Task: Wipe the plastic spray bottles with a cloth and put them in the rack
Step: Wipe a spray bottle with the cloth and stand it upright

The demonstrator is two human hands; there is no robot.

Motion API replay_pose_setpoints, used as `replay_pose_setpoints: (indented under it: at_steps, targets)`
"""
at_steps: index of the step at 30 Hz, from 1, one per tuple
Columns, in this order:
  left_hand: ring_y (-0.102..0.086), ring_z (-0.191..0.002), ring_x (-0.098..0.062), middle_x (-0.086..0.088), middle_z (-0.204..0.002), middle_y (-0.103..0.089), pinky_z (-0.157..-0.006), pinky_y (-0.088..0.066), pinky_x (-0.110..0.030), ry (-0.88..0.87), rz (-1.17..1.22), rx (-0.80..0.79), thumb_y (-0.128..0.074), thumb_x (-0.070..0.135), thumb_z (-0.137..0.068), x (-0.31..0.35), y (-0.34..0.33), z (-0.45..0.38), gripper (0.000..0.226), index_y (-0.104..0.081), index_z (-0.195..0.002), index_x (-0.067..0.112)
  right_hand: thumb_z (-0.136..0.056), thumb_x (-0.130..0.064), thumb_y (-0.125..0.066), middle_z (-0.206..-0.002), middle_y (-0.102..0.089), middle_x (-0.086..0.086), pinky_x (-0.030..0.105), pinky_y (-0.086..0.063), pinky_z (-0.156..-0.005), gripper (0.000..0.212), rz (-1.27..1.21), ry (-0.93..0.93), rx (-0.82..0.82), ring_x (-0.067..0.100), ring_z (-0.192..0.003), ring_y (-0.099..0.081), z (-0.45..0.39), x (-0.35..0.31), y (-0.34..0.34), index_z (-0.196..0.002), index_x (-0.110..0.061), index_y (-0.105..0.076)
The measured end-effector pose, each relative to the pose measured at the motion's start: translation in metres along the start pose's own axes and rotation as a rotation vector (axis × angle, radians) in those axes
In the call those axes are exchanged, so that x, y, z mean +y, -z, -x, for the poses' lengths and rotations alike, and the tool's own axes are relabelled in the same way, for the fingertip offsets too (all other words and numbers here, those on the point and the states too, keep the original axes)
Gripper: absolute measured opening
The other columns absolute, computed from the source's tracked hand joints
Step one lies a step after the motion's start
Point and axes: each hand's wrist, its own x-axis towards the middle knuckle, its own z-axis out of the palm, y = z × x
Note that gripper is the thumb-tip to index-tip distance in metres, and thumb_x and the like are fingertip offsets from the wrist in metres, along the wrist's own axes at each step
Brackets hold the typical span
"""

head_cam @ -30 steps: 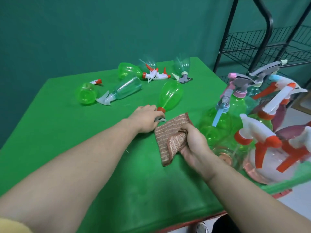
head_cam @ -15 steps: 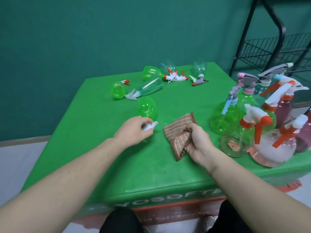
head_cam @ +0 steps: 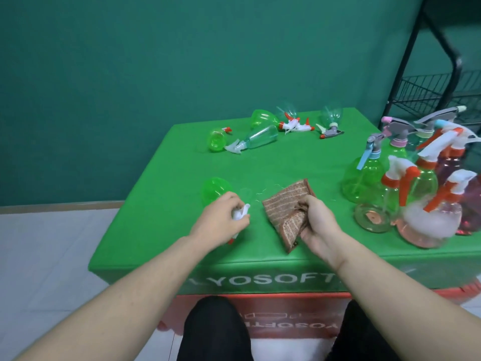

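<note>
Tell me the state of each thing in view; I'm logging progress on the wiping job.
Left hand: grips green bottle's trigger head.
Green bottle: lying on its side, held.
Right hand: holds cloth.
Cloth: folded, partly on table.
Far bottles: lying down.
Right-side bottles: upright.
Rack: no bottles visible on it.
</note>
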Motion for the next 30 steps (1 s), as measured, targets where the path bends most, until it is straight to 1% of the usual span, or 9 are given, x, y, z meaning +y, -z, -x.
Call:
replay_pose_setpoints:
  at_steps: [4, 7, 11, 17, 21, 23, 26, 28, 30]
  targets:
    - [-0.056, -0.092, -0.008, 0.007, -0.109, -0.056, -0.082, -0.042, -0.017, 0.036, -0.122, -0.046, -0.067, 0.038, -0.095, 0.001, -0.017, 0.013, 0.028, -0.068, -0.115, 0.018, -0.107, -0.015, -0.043, -0.107, -0.073, 0.019, 0.040, -0.060, -0.078, 0.021, 0.003, -0.001, -0.004, 0.028, -0.097, -0.072, 0.010, 0.006, 0.003, -0.123, -0.007, -0.054]
    - [-0.057, -0.096, -0.010, 0.004, -0.115, -0.058, -0.087, -0.045, -0.019, 0.103, -0.168, -0.071, -0.069, 0.044, -0.093, 0.005, -0.030, 0.013, 0.039, -0.070, -0.120, 0.016, -0.107, -0.016, -0.044, -0.110, -0.073, 0.020, 0.042, -0.060, -0.083, 0.021, 0.022, -0.006, 0.000, 0.030, -0.102, -0.071, 0.015, 0.012, 0.007, -0.122, -0.006, -0.055]
    - [-0.062, -0.113, -0.018, -0.003, -0.133, -0.062, -0.102, -0.050, -0.033, 0.135, -0.151, -0.118, -0.062, 0.043, -0.098, 0.019, -0.029, 0.008, 0.044, -0.065, -0.132, 0.014, -0.105, -0.013, -0.046, -0.110, -0.073, 0.022, 0.047, -0.059, -0.089, 0.019, 0.007, -0.005, 0.026, 0.033, -0.102, -0.071, 0.016, 0.017, 0.013, -0.118, -0.005, -0.057]
    - [-0.068, -0.105, -0.018, 0.003, -0.147, -0.054, -0.087, -0.057, -0.034, 0.103, -0.171, -0.157, -0.053, 0.017, -0.100, 0.011, -0.005, 0.003, 0.036, -0.061, -0.135, 0.023, -0.106, -0.015, -0.045, -0.115, -0.071, 0.023, 0.050, -0.056, -0.097, 0.016, 0.017, -0.006, 0.015, 0.035, -0.110, -0.069, 0.014, 0.020, 0.018, -0.115, -0.007, -0.056]
    - [-0.058, -0.100, -0.011, 0.007, -0.143, -0.053, -0.093, -0.050, -0.030, 0.017, -0.166, -0.181, -0.056, 0.006, -0.095, -0.008, 0.013, -0.006, 0.039, -0.065, -0.127, 0.026, -0.106, -0.016, -0.046, -0.115, -0.072, 0.022, 0.051, -0.055, -0.098, 0.018, 0.021, -0.011, 0.020, 0.034, -0.111, -0.069, 0.010, 0.021, 0.020, -0.117, -0.006, -0.056]
    - [-0.052, -0.115, -0.013, 0.008, -0.144, -0.048, -0.103, -0.045, -0.036, -0.080, -0.309, -0.232, -0.057, 0.004, -0.091, -0.015, 0.022, -0.009, 0.046, -0.063, -0.128, 0.031, -0.106, -0.016, -0.046, -0.114, -0.072, 0.022, 0.051, -0.055, -0.099, 0.019, 0.023, -0.016, 0.026, 0.035, -0.111, -0.069, 0.007, 0.023, 0.021, -0.118, -0.005, -0.056]
    - [-0.023, -0.146, -0.023, 0.006, -0.162, -0.024, -0.122, -0.019, -0.050, -0.229, -0.662, -0.315, -0.057, 0.005, -0.087, -0.022, 0.032, -0.017, 0.067, -0.050, -0.142, 0.041, -0.105, -0.015, -0.047, -0.114, -0.072, 0.023, 0.052, -0.054, -0.099, 0.020, 0.021, -0.029, 0.035, 0.036, -0.112, -0.068, 0.004, 0.025, 0.024, -0.118, -0.003, -0.057]
    - [-0.001, -0.156, -0.024, 0.005, -0.169, -0.004, -0.124, 0.002, -0.055, -0.265, -0.770, -0.377, -0.055, 0.000, -0.084, -0.023, 0.034, -0.024, 0.082, -0.035, -0.151, 0.043, -0.105, -0.015, -0.047, -0.117, -0.071, 0.024, 0.052, -0.054, -0.101, 0.020, 0.026, -0.034, 0.039, 0.036, -0.115, -0.067, 0.002, 0.026, 0.025, -0.117, -0.003, -0.057]
    - [0.008, -0.157, -0.022, 0.005, -0.170, 0.006, -0.122, 0.010, -0.051, -0.296, -0.833, -0.429, -0.053, -0.004, -0.083, -0.023, 0.033, -0.030, 0.090, -0.027, -0.156, 0.043, -0.105, -0.015, -0.046, -0.121, -0.069, 0.025, 0.053, -0.053, -0.101, 0.020, 0.028, -0.034, 0.046, 0.037, -0.117, -0.066, -0.001, 0.026, 0.026, -0.116, -0.002, -0.057]
